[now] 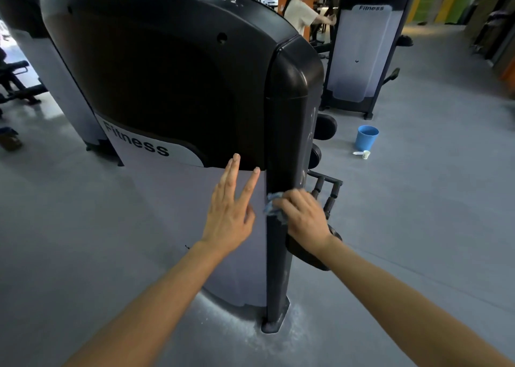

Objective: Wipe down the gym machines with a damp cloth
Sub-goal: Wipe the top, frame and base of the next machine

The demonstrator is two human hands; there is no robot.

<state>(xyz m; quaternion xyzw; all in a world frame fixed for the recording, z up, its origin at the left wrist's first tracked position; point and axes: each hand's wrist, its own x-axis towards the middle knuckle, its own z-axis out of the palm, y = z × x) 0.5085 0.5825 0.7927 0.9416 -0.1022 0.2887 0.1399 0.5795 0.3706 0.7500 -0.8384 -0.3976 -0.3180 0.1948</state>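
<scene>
Two bare forearms reach in from the bottom edge toward the nearest gym machine (167, 74). The left grip (228, 213) is wide, with its fingers straight and spread over the machine's pale grey panel (178, 199). The fingertips reach up to the lower edge of the black shroud. Whether the palm actually touches the panel cannot be told.

Just beside it, the right grip (303, 216) is curled round a crumpled blue cloth (271, 206). It holds the cloth against the black corner post (278, 269), about halfway up. The cloth pokes out on the thumb side, at the seam between post and panel. Pale smears streak the post above the cloth. Whitish dust lies on the grey floor (404, 227) around the post's foot.

Behind the post, black roller pads (326, 127) and short handles (331, 191) stick out to the right. Farther off, a blue bucket (366, 137) stands upright on the floor, with a small white container (365, 154) just in front of it.

Beyond them stands a second machine (362, 54) with the word "Fitness" at the top of its grey panel. A third machine (55, 68) stands at the left. At the back, another person (299, 15) in a light shirt leans toward some equipment.
</scene>
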